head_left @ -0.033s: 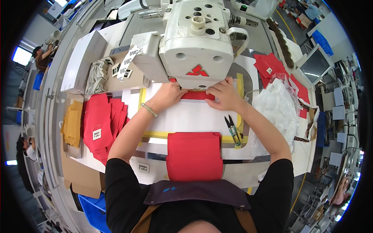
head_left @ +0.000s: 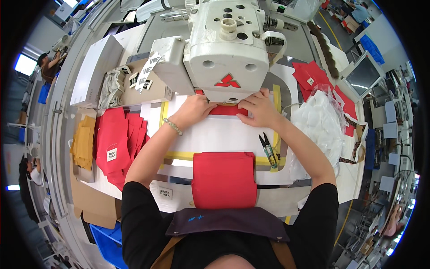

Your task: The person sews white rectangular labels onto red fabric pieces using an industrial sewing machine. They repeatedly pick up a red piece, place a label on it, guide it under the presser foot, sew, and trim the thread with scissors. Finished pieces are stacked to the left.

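A red fabric piece (head_left: 225,110) lies on the white work surface, its far part hidden beneath the head of a white sewing machine (head_left: 230,56). My left hand (head_left: 193,110), with a beaded bracelet at the wrist, grips the left end of the piece; its fingertips are partly hidden by the machine. At the right end, my right hand (head_left: 260,110) holds the same fabric with bent fingers and thumb. Close to my right forearm lie green-handled thread snips (head_left: 269,152). Between me and the machine sits a neat stack of red fabric pieces (head_left: 224,181).
More red pieces (head_left: 113,145) lie at left, beside yellow pieces (head_left: 83,142) and a white box (head_left: 96,71). To the right are a clear plastic bag of white material (head_left: 317,127) and further red pieces (head_left: 311,76). A blue bin (head_left: 107,244) stands low at left.
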Available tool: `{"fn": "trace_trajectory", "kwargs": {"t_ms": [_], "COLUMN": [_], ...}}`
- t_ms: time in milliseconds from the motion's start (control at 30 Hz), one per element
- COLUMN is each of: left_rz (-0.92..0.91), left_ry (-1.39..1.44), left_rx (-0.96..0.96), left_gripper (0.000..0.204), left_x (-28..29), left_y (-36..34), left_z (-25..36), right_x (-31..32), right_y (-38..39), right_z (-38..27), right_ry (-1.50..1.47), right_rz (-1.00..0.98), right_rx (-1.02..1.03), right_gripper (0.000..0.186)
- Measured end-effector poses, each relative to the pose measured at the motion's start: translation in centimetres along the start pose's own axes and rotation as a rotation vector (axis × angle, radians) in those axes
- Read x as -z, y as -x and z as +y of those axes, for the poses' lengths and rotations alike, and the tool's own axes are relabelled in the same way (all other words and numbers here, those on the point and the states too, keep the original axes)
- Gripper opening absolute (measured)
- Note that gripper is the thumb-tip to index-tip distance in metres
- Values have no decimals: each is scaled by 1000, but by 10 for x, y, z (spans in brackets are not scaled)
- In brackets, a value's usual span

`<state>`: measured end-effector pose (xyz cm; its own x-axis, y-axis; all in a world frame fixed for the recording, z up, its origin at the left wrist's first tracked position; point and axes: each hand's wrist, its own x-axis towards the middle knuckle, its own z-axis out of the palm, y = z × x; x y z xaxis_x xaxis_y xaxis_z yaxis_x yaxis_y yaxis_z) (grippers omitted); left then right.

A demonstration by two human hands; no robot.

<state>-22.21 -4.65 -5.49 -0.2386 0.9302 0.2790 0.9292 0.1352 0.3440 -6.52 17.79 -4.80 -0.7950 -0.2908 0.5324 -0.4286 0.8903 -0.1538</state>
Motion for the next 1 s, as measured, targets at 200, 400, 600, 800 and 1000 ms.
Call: {"fn": "trace_trajectory", "kwargs": {"t_ms": [200,400,600,800,1000], "left_rz": [43,53,35,98,105], "left_ry": [4,-67,-138,-114,-61], "left_rx": [41,112,172,9,-47], "left_gripper": [17,27,40,33,25], "left_x": [7,21,39,23,17], "left_y": [4,18,28,32,29], "left_z": [12,14,21,35,38], "right_x": [1,18,33,54,52], "right_y": [7,6,-2,14,19], "right_z": [-9,-13,-19,-26,-29], "right_ry": [70,89,102,118,146], "right_rz": [23,-88,-179,-238,-184], "right_rx": [-82,-147,-149,-140,-112], "right_gripper": [22,18,11,8,9]}}
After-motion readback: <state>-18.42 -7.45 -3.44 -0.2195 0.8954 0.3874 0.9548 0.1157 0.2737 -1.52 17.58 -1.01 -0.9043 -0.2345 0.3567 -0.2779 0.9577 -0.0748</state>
